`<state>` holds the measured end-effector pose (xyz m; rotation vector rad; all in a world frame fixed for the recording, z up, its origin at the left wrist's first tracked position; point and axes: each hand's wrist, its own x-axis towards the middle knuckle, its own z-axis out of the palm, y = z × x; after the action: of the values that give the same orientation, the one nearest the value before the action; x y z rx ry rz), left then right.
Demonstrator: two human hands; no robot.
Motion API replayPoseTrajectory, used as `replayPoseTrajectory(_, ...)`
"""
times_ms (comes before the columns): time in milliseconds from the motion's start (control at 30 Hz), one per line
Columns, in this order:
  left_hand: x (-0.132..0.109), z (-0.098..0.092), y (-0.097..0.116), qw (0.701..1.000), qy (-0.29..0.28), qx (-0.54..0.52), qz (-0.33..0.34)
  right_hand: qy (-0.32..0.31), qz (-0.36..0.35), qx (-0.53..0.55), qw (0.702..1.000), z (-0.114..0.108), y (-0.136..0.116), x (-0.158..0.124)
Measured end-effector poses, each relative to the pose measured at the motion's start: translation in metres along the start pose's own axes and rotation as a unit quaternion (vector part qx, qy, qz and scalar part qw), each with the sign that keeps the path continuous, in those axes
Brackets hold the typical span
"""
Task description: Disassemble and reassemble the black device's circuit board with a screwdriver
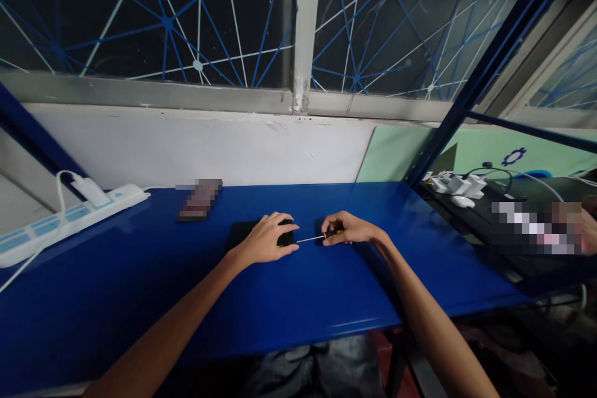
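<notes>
My left hand is closed over a dark, box-like object on the blue tabletop, thumb on the near side and fingers over the far side. Much of that object is hidden by the hand, so I cannot tell its kind. In my right hand, thumb and fingers pinch the black and yellow handle of a screwdriver. Its thin metal shaft points left, and the tip is at the right end of the dark object; whether it touches cannot be made out.
On the left of the blue table lies a white power strip with a plug and cable. A blurred-out flat object rests near the wall. To the right, white chargers stand on a black desk, where another person's hand shows.
</notes>
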<state>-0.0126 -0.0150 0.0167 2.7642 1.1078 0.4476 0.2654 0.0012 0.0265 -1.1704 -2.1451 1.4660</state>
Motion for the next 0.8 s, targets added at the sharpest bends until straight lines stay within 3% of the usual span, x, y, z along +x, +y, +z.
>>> replayPoseTrajectory(167, -0.0001, 0.0004, -0.001, 1.0, 0.004, -0.001, 0.003, -0.004, 0.002, 0.023, 1.0, 0.0005, 0.0024, 0.0004)
replayPoseTrajectory(467, -0.0004, 0.0014, -0.0017, 1.0, 0.006, -0.008, 0.005, 0.002, -0.02, -0.04, 0.999, -0.0008, -0.0045, -0.0018)
replayPoseTrajectory(667, -0.0003, -0.0002, 0.0001, 1.0, 0.003, -0.001, 0.002, 0.002, -0.002, 0.024, 1.0, 0.0006, 0.0015, 0.001)
replayPoseTrajectory(800, -0.0005, -0.0008, 0.0003, 1.0, -0.002, 0.001, 0.001, -0.014, -0.009, 0.013, 1.0, 0.0002, 0.0008, -0.0007)
